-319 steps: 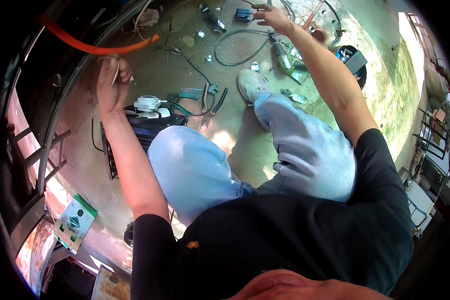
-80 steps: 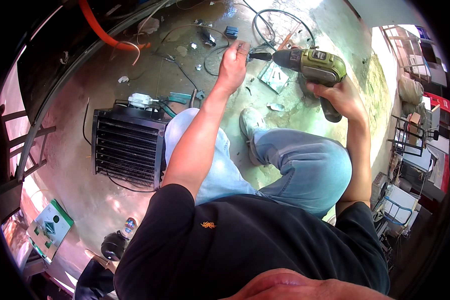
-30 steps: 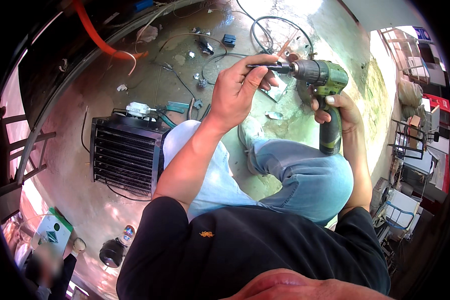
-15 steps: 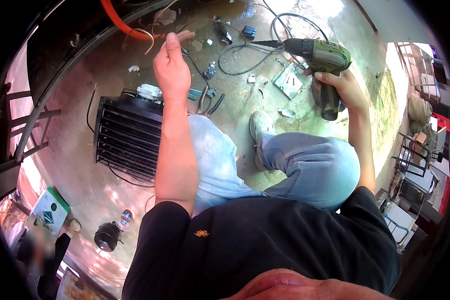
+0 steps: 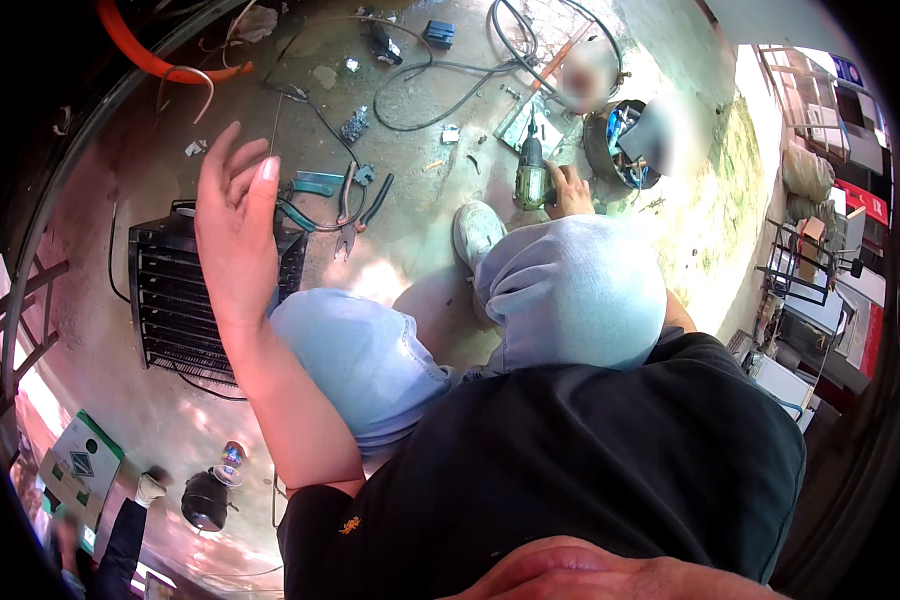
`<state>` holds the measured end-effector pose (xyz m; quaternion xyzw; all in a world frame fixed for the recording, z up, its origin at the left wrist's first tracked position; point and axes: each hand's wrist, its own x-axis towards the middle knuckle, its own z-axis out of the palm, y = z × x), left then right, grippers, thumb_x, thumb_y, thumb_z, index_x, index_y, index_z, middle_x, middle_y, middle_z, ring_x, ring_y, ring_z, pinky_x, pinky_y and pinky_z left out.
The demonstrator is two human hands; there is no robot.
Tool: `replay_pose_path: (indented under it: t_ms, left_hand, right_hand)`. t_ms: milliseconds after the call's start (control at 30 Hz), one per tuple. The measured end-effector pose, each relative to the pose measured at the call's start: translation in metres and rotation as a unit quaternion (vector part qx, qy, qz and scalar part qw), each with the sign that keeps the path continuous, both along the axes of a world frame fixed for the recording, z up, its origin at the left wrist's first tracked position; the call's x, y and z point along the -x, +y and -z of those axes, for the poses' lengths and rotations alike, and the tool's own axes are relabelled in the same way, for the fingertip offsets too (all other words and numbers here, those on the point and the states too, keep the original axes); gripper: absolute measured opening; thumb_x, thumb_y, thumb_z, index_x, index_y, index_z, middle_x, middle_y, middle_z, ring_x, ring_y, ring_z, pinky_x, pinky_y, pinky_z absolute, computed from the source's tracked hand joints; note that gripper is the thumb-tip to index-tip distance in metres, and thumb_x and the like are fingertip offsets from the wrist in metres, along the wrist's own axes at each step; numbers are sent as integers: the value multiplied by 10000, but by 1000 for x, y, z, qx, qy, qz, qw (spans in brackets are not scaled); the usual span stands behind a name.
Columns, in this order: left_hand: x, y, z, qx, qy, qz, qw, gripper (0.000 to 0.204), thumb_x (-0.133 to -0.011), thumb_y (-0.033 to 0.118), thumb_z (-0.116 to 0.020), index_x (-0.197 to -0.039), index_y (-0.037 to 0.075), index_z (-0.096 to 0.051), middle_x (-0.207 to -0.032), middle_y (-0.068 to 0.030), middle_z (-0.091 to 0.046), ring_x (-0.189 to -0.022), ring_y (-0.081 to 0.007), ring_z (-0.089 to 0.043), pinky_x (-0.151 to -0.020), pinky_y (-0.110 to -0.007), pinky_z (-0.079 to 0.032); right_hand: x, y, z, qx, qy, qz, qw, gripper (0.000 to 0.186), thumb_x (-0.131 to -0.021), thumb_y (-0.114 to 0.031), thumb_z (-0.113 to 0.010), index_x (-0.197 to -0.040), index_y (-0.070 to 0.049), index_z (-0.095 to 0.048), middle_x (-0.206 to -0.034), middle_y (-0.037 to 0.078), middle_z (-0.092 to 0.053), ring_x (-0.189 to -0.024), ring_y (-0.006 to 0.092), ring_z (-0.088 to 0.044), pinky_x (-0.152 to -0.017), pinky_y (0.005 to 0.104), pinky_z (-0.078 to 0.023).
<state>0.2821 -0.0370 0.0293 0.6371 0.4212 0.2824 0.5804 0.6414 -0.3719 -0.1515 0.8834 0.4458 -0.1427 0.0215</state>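
My left hand (image 5: pixel 238 225) is raised at the left over a finned black metal unit (image 5: pixel 170 305), fingers apart and loosely curved, holding nothing visible. Farther forward, my right hand (image 5: pixel 568 190) is on the green cordless drill (image 5: pixel 532 175), which is low at the floor with its long dark bit pointing away from me, beside a flat plate (image 5: pixel 515 135). The grip is partly hidden. Pliers (image 5: pixel 373 205) and teal-handled tools (image 5: pixel 315 183) lie between my hands. A round black container (image 5: pixel 605 140) with mixed items stands right of the drill.
Hoses and cables (image 5: pixel 420 125), a blue block (image 5: pixel 440 33) and scraps cover the floor ahead. An orange hose (image 5: pixel 155 60) hangs upper left. A small black compressor (image 5: pixel 202 500), a green-white box (image 5: pixel 75 460) and another person's dark-clad leg (image 5: pixel 125 545) are lower left; racks (image 5: pixel 800 260) line the right.
My left hand has left the drill bit and moved left, fingers parting. My right hand has lowered the drill to the floor past my right foot, bit turned away from me.
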Motion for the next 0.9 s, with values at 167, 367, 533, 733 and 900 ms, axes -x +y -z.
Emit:
replay_pose_path:
  t_ms: [167,367,533,733,900]
  left_hand:
    - [41,-9,-12,31,45,-34,998,525,-1023,137,-600,-1499,0,-430,-1355,-166,-582,-1176,-184,-612,-1045,-310,-437]
    - [84,-19,-15,21,114,-89,989,536,-994,79,-616,-1495,13,-437,-1359,-157,-570,-1182,-181,-593,-1011,-311,-468]
    - [118,-32,-3,33,182,-89,979,529,-968,61,-602,-1478,22,-471,-1344,-142,-575,-1181,-184,-591,-1028,-320,-464]
    - [119,-14,17,43,205,-76,975,493,-971,95,-656,-1434,12,-511,-1223,-130,-636,-1004,-154,-610,-913,-294,-515]
    - [130,-21,18,38,212,-123,969,460,-960,83,-674,-1393,9,-538,-1124,-96,-647,-921,-132,-607,-846,-285,-528]
  right_hand:
    - [-40,-80,130,-58,20,93,994,621,-887,-271,-671,-1473,-183,-486,-1294,203,-529,-1158,393,-570,-990,499,-440]
    - [-40,-34,85,175,41,0,984,485,-924,-295,-605,-1378,-134,-552,-1336,198,-514,-1220,396,-553,-1002,525,-443]
    - [-31,150,1,-69,168,-68,981,327,-901,-207,-698,-1151,3,-668,-1032,202,-694,-952,356,-704,-854,425,-552]
    - [-52,318,38,-295,240,-28,924,529,-972,-317,-664,-1352,33,-549,-1180,242,-696,-1080,344,-696,-937,403,-529]
    - [-69,351,82,-270,436,-26,858,403,-1008,-349,-645,-1156,20,-709,-916,50,-698,-877,147,-618,-819,291,-476]
